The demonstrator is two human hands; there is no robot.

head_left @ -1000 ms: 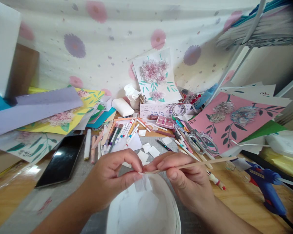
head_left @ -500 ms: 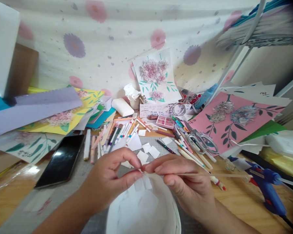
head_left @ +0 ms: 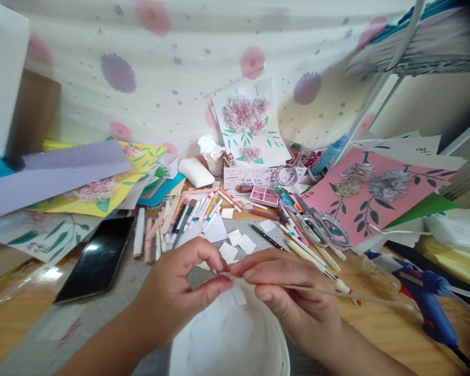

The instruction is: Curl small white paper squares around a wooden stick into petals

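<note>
My left hand (head_left: 180,292) pinches a small white paper square (head_left: 235,292) between thumb and forefinger. My right hand (head_left: 293,297) grips a thin wooden stick (head_left: 360,298) that runs out to the right, its near tip meeting the paper at my left fingertips. Both hands hover over a white bowl (head_left: 274,339) holding several white paper squares at the bottom edge of the view.
A black phone (head_left: 97,258) lies at the left. Markers (head_left: 191,214), loose paper squares (head_left: 237,243) and scissors (head_left: 321,227) crowd the middle. A blue glue gun (head_left: 423,292) lies at the right. Flower cards, pink (head_left: 376,193) and white (head_left: 250,125), stand behind.
The far end of the stick has swung down and toward me, from pointing slightly upward to lying low over the table. My hands stay pinched together over the bowl.
</note>
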